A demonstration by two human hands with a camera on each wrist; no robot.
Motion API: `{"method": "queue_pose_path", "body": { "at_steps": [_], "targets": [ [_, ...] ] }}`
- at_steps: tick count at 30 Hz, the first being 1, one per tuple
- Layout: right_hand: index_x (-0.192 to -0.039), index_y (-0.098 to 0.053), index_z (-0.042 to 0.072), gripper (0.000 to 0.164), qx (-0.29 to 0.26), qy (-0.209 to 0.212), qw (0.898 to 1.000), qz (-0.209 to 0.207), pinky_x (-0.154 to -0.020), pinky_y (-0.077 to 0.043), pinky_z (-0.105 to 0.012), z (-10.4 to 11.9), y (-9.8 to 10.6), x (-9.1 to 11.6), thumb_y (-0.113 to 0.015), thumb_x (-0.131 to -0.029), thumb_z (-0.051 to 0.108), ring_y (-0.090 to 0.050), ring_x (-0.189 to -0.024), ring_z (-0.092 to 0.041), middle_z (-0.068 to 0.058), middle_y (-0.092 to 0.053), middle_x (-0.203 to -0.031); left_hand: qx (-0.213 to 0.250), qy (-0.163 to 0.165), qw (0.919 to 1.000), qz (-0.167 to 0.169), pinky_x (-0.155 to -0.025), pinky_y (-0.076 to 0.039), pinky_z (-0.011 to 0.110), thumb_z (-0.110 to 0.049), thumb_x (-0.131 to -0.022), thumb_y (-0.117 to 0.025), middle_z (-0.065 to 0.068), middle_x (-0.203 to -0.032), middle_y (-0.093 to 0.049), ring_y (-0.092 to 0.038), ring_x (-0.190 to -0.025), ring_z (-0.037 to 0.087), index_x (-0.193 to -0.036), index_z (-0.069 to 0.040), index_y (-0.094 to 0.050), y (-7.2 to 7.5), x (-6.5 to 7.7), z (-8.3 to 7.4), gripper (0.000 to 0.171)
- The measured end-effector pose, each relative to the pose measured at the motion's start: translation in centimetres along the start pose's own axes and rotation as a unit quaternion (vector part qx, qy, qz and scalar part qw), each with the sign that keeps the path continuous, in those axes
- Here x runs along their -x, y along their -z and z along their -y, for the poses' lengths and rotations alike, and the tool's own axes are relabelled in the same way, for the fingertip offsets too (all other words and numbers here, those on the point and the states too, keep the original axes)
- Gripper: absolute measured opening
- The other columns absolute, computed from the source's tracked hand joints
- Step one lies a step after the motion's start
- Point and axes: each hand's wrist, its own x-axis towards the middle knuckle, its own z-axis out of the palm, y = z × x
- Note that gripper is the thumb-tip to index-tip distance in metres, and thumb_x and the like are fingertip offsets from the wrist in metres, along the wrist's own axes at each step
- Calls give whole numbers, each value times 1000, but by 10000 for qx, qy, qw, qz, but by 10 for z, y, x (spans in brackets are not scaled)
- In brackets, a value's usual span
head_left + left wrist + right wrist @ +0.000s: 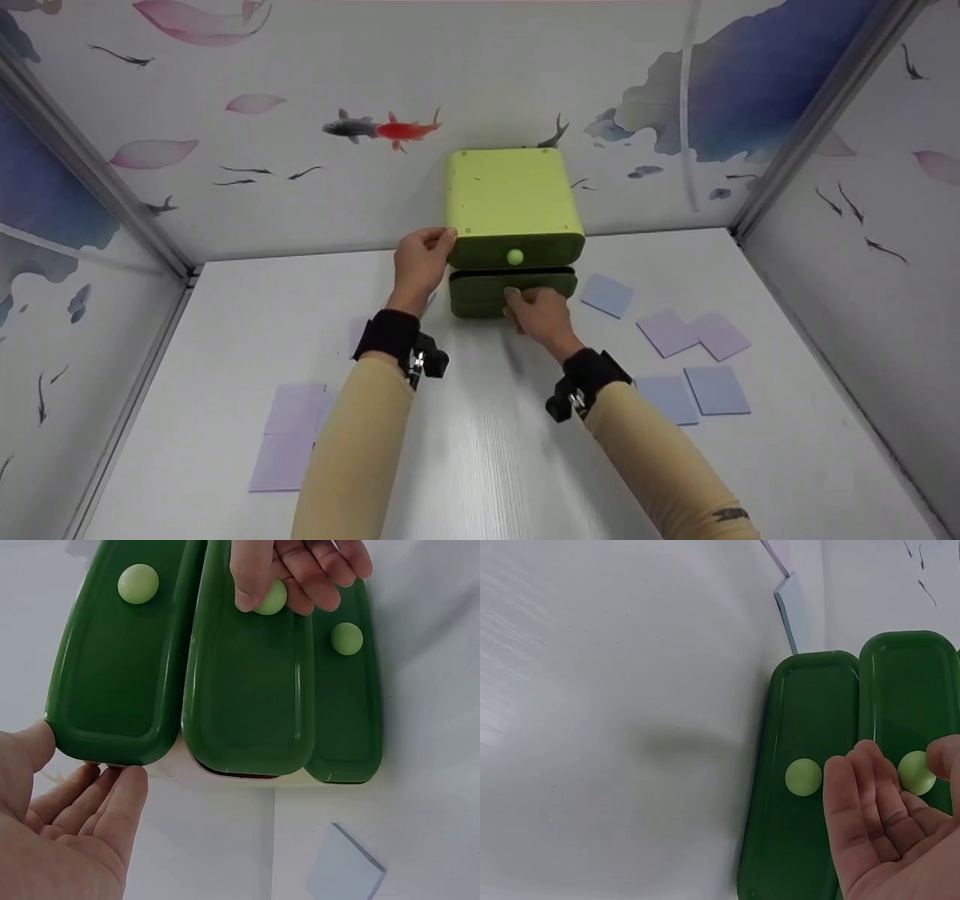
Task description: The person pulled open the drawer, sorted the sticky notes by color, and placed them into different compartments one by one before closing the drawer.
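A small green drawer cabinet point(511, 191) with a lime top and dark green fronts stands against the back wall. It has three drawers, each with a round pale green knob. The middle drawer point(247, 697) juts out a little past the top drawer point(105, 667) and the bottom drawer point(349, 709). My left hand point(421, 262) grips the cabinet's upper left front corner, thumb and fingers on either side of the edge. With thumb and fingers around it, my right hand point(541, 315) pinches the middle drawer's knob point(916, 773). The bottom knob point(803, 777) sits beside those fingers, free.
Flat square tiles lie on the white table point(480, 465). To the right are blue tiles point(717, 390) and purple tiles point(666, 333); to the left, purple tiles point(294, 409) lie partly behind the left sleeve. Printed panels point(300, 67) enclose the table's back and sides.
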Motion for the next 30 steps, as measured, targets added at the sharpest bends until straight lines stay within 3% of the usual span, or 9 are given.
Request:
{"method": "queue_pose_path", "body": {
  "at_steps": [6,13,20,30],
  "targets": [
    [-61,-66,6,55,177,101,9998,20,-53,-35,-27,-2,2,6,-51,-100,43,-47,-50,-15,2,-52,-52,-30,40,10000,-9,-95,-51,33,-39,-99,-55,7,-125,-62,-60,-113,18,-131,-9,-59,0,-1,0,44],
    [-62,-63,0,58,298,240,9992,82,-51,-31,-27,-5,3,14,-51,-99,43,-43,-47,-15,1,-49,-51,-35,53,10000,47,-93,-52,32,-38,-99,-54,8,-124,-63,-61,-110,19,-130,-8,-60,1,-1,-1,44],
    [-55,-58,9,56,171,275,9993,188,-50,-32,-27,-5,4,28,-52,-99,43,-42,-46,-15,1,-49,-49,-10,43,10000,45,-94,-51,32,-37,-99,-55,8,-124,-63,-61,-112,19,-130,-7,-60,0,-2,0,43],
    [-57,-61,7,56,127,470,9983,309,-51,-31,-28,-5,4,46,-52,-99,43,-42,-47,-16,1,-52,-50,-1,-21,10000,57,-96,-51,33,-37,-100,-54,9,-127,-61,-59,-115,20,-131,-7,-59,1,0,0,43]
  ]
}}
